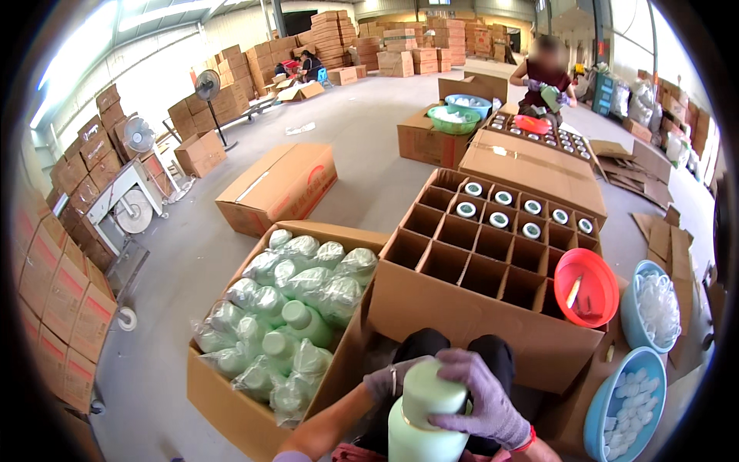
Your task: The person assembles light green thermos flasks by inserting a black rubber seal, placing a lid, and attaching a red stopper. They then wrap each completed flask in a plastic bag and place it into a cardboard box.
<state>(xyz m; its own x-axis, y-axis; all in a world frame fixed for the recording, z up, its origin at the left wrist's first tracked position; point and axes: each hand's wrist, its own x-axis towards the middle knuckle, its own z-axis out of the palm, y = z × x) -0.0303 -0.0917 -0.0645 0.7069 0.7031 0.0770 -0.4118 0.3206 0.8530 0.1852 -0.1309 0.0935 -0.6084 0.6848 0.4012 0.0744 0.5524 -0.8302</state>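
A pale green bottle [419, 440] stands upright in my lap, its wide lid [429, 391] at the top. My right hand [483, 396], in a grey glove with a red band at the wrist, curls its fingers round the lid's right side. From the left, my left hand [389, 379], gloved too, grips the bottle beside the lid; its fingertips are hidden behind it. An open carton [254, 412] to the left holds several pale green bottles, many in clear plastic bags. In front of my knees is a divided carton [477, 327] with several bottles standing in its far compartments.
A red bowl [589, 269] with small tools rests on the divided carton's right corner. Blue basins [596, 420] at the right hold small white pieces and clear plastic parts. A closed carton [281, 185] lies ahead left. Another person [545, 81] handles a green bottle farther off.
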